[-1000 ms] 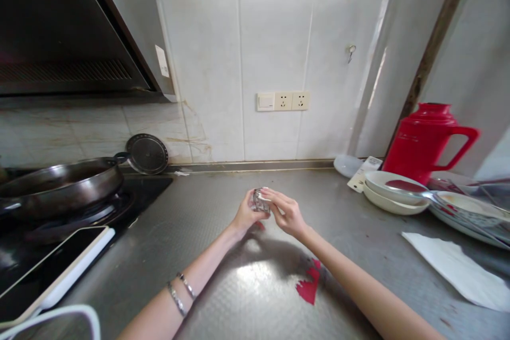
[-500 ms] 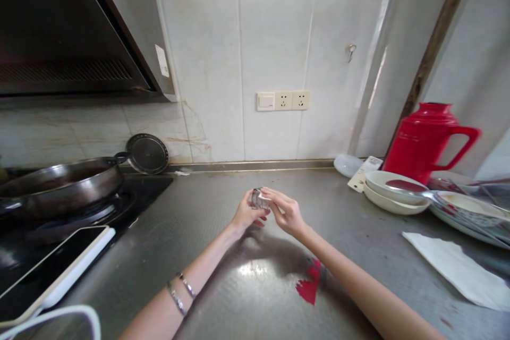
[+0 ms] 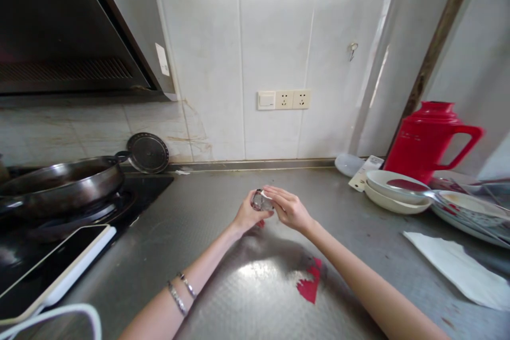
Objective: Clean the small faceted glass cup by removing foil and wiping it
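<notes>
Over the middle of the steel counter [image 3: 191, 271], my left hand [image 3: 246, 213] is wrapped round a small clear glass [image 3: 257, 200], its mouth tilted toward me. Fingers of my right hand [image 3: 292, 209] press at the glass's right side, closed on a bit of white tissue [image 3: 264, 194] that mostly stays hidden beneath them. Below my hands, a torn red scrap [image 3: 308, 288] lies on the counter, close to my right forearm. A small red patch also shows under my left hand.
At left, a steel pan [image 3: 67, 183] sits on the black stove [image 3: 155, 187], with a phone [image 3: 51, 263] and white cable [image 3: 90, 312] in front. To the right are stacked white bowls [image 3: 382, 199], a plate [image 3: 450, 215], a red thermos [image 3: 422, 141] and a paper sheet [image 3: 454, 265].
The glass has turned slightly, so its mouth faces me more. My right fingers have shifted a little over its side, and my left fingers curl closer beneath.
</notes>
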{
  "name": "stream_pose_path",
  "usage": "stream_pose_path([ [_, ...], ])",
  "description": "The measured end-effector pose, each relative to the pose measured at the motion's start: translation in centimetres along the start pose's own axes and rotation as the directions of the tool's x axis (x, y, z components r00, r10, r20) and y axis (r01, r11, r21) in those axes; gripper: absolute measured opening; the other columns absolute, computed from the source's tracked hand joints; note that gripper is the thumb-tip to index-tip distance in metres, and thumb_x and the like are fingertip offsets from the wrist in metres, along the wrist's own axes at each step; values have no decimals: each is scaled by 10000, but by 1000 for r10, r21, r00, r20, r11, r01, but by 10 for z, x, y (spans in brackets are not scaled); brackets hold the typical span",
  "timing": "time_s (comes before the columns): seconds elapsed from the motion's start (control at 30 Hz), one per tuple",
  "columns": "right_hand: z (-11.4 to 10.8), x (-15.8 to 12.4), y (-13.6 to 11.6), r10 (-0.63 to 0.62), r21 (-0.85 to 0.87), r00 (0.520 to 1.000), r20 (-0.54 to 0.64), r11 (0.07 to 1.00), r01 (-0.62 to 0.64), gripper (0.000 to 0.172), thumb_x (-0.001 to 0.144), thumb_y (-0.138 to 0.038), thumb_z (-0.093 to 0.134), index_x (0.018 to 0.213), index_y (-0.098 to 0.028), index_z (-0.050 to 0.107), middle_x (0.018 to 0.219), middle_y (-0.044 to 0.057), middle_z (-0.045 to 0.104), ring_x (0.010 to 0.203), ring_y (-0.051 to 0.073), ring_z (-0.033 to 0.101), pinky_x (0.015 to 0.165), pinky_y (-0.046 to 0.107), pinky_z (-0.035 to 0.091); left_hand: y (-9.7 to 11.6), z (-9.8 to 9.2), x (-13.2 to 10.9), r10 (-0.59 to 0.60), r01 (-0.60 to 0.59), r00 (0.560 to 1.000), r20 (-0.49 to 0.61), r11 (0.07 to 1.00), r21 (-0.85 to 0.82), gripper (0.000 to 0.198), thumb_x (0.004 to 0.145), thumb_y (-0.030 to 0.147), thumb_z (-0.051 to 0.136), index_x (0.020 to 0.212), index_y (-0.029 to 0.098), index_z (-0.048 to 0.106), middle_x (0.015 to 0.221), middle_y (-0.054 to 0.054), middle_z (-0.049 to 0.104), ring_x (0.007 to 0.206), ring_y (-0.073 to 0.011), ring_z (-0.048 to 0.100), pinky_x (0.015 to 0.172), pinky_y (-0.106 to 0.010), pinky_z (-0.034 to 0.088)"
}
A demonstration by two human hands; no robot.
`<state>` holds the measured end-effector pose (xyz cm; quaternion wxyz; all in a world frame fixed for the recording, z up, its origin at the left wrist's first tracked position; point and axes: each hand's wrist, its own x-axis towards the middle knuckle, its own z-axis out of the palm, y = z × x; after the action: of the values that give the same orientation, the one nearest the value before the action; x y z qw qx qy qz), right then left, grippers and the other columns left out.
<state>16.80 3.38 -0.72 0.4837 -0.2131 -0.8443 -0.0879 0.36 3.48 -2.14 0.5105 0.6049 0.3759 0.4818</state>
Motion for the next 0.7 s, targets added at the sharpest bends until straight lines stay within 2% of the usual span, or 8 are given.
stream_pose_path([
  [0.1, 1, 0, -2, 62, 15, 997, -38, 998, -62, 347, 906, -114, 420, 1185, -216, 601, 1158, 118, 671, 1116, 222, 618, 918, 402, 557, -3, -1, 2, 20, -20, 1000, 11, 1000, 17, 649, 570, 306, 815, 1104, 187, 465, 674, 69, 536, 429, -56, 480, 380, -180, 435],
  [0.27, 3, 0, -7, -75, 54, 997, 22, 996, 74, 375, 897, -121, 434, 1238, -195, 570, 1203, 120, 647, 1210, 240, 545, 970, 433, 520, -8, -3, 6, 118, -118, 993, -3, 993, 31, 642, 543, 266, 825, 1084, 171, 492, 781, 17, 595, 531, -69, 523, 433, -163, 432],
  [0.47, 2, 0, -3, 111, 66, 991, -72, 992, -106, 326, 915, -149, 431, 1163, -228, 627, 1133, 105, 685, 1080, 232, 640, 909, 407, 558, -1, -1, 1, 20, -20, 1000, -1, 1000, 13, 607, 574, 286, 800, 1088, 194, 490, 706, 61, 540, 440, -56, 489, 390, -178, 424],
  [0.7, 1, 0, -5, -117, 16, 993, 29, 993, 117, 418, 884, -89, 416, 1273, -183, 540, 1213, 125, 640, 1221, 235, 534, 959, 437, 534, 0, -2, 2, 30, -31, 999, 21, 999, 27, 658, 565, 310, 805, 1109, 176, 461, 646, 65, 551, 388, -70, 486, 344, -193, 428],
])
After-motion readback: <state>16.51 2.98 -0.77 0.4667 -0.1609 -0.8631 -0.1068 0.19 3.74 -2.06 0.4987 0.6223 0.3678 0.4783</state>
